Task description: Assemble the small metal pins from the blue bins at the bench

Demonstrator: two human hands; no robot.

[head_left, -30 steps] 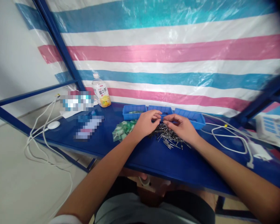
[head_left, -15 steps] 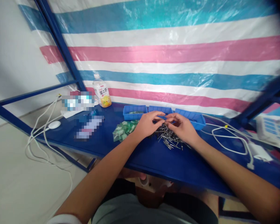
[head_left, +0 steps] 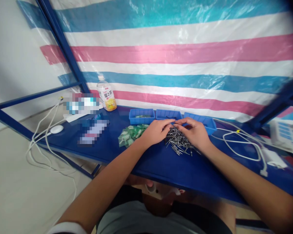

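My left hand [head_left: 158, 132] and my right hand [head_left: 194, 130] meet fingertip to fingertip above a heap of thin metal blind rivets [head_left: 178, 143]. Thumb and fingers of each are drawn together in a pinch; anything between them is too small or too hidden to make out. Part of the heap lies behind the hands. Left of my left hand rest small green plastic packets [head_left: 130, 136] with pale pieces inside. Just behind the hands stand a left blue bin [head_left: 141, 121] with a few small items, a middle blue bin [head_left: 168, 113] and a right blue bin [head_left: 211, 127], partly covered by my right hand.
A drink bottle [head_left: 106, 94] stands at the back left of the blue tabletop [head_left: 161, 169]. White cables [head_left: 241, 149] and a white adapter [head_left: 273, 158] lie at right. More cords [head_left: 46, 130] hang over the left edge. A striped plastic sheet [head_left: 171, 52] closes off the back.
The fingers of both hands have come down slightly closer to the rivets, and my left fingers have straightened a little. The bins, packets and bottle stay in place.
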